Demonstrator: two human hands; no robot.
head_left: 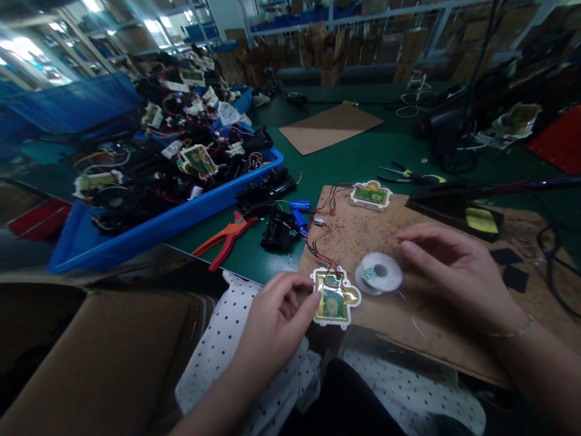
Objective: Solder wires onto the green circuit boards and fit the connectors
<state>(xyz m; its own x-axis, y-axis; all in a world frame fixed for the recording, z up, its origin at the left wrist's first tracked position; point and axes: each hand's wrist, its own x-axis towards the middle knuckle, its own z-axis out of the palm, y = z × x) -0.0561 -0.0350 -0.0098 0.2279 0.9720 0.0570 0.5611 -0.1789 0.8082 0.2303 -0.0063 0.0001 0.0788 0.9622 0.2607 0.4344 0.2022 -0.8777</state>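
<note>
Gripping with left hand (pixel 278 312) the left edge of a white-framed circuit board (pixel 334 303) at the edge of a brown mat (pixel 408 324); holding right hand (pixel 454 269) with slightly parted fingers beside a white spool (pixel 391 275), with 2 blue cylinders (pixel 300 205) farther out

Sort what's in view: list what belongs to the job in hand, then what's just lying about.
Likely in the job:
framed circuit board, held at its edge by the left hand
white spool, near the right hand

Apparently just lying about:
orange-red hand tool
black-and-yellow pliers
brown sheet
blue tray of jumbled parts
</note>
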